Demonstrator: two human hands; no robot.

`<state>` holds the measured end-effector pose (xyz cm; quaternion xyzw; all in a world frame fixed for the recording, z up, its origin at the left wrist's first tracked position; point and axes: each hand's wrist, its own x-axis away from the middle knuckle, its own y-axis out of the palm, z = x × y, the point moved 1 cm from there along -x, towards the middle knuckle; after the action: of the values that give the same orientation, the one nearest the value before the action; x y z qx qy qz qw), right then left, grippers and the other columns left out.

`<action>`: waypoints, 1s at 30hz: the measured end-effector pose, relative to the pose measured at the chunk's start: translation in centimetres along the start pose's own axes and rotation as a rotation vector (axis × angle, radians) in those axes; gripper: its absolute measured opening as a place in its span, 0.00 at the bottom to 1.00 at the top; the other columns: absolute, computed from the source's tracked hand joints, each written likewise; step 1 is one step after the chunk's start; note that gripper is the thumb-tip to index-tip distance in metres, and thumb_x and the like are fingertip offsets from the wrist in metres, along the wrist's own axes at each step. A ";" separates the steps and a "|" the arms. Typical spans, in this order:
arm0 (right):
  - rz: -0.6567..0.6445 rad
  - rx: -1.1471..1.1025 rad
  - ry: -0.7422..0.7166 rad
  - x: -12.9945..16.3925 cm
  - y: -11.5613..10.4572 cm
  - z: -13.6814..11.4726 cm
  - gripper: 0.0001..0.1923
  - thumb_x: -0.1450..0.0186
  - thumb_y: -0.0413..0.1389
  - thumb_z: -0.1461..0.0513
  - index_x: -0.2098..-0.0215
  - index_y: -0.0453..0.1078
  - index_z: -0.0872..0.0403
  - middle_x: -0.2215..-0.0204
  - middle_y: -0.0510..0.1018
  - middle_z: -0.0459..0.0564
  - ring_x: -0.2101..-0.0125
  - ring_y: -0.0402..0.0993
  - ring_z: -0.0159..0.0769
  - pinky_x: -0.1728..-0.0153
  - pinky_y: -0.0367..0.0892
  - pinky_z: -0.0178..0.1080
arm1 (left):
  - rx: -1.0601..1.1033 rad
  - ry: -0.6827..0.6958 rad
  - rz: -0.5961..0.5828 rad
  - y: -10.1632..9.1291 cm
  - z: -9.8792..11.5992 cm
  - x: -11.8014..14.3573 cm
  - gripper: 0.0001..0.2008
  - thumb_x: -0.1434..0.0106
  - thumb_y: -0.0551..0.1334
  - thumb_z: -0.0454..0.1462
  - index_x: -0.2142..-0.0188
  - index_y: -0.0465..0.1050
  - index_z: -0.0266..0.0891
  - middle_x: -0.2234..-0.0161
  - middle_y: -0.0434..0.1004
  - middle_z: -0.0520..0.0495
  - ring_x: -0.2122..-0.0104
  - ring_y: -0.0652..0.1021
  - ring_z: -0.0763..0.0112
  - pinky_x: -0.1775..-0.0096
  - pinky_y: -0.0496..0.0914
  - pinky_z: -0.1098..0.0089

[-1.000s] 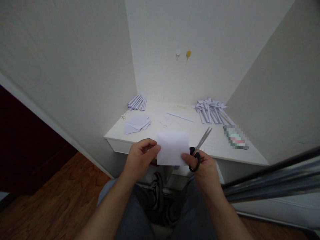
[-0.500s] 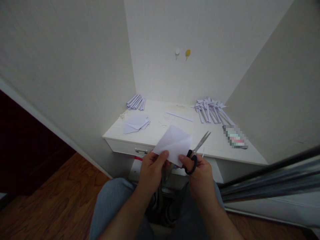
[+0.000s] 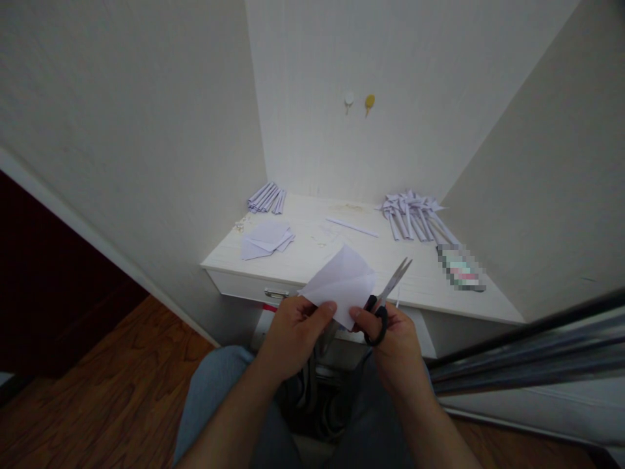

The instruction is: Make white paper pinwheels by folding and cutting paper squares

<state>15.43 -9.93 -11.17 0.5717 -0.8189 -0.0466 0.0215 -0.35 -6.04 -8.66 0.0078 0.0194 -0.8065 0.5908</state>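
A white sheet of paper (image 3: 342, 283), turned so one corner points up, is pinched at its lower edge by both hands in front of the desk. My left hand (image 3: 295, 332) grips its lower left corner with thumb and fingers. My right hand (image 3: 396, 345) holds black-handled scissors (image 3: 385, 301), blades pointing up and to the right, while its thumb and forefinger also pinch the paper's lower right edge. The scissor blades look nearly closed and lie beside the paper, not on it.
A small white desk (image 3: 303, 264) with a drawer fills the wall niche. On it lie flat paper pieces (image 3: 266, 238) at left, folded strips (image 3: 266, 197) at back left, a pile of folded paper shapes (image 3: 415, 215) at back right, one strip (image 3: 351, 227) and a blurred object (image 3: 459, 267). Two hooks (image 3: 359, 102) hang on the wall.
The paper was turned from level to corner-up, and my left hand slid from its left edge to the lower corner. Both hands came closer together and a little lower.
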 end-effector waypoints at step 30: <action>-0.633 0.159 0.287 1.5 0.0 -2.1 0.23 0.49 0.70 0.47 0.74 0.69 0.55 0.79 0.66 0.41 0.76 0.55 0.30 0.75 0.50 0.33 | -0.034 0.070 0.224 -1.5 2.0 0.1 0.18 0.42 0.63 0.45 0.84 0.69 0.41 0.82 0.71 0.50 0.79 0.71 0.70 0.76 0.65 0.71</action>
<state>15.14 -11.47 -9.07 0.7975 -0.5910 0.0937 0.0763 -1.79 -5.81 -6.59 0.0281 0.0529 -0.7344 0.6761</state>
